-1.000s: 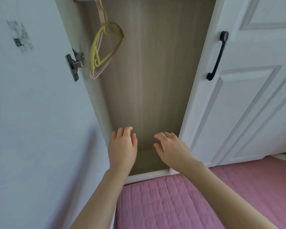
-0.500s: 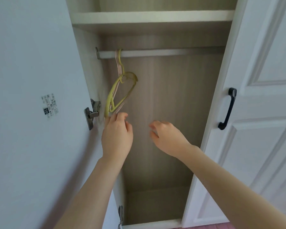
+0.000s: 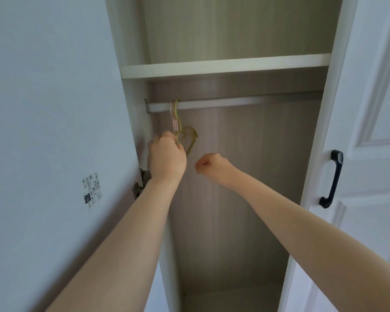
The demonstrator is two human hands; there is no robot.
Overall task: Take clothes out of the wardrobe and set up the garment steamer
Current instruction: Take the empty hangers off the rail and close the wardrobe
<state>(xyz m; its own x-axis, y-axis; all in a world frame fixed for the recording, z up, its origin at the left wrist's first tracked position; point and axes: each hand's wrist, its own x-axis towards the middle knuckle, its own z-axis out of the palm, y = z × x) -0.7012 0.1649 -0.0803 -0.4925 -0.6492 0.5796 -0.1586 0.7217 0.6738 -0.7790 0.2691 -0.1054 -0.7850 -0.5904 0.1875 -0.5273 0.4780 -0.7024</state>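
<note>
The open wardrobe compartment holds a metal rail under a white shelf. From the rail's left end hang a yellow-green hanger and a pink hanger, both bare of clothes. My left hand is raised to the hangers with its fingers closed on the lower part of the yellow-green one. My right hand hovers to the right of it, fingers curled inward, holding nothing. No clothes and no steamer are in view.
The open left door carries a small label and a hinge. The closed right door has a black handle. The wardrobe floor lies far below.
The view tilted up from the wardrobe floor to the rail and shelf. Both hands rose; my left hand closed on the yellow-green hanger and my right hand's fingers curled in.
</note>
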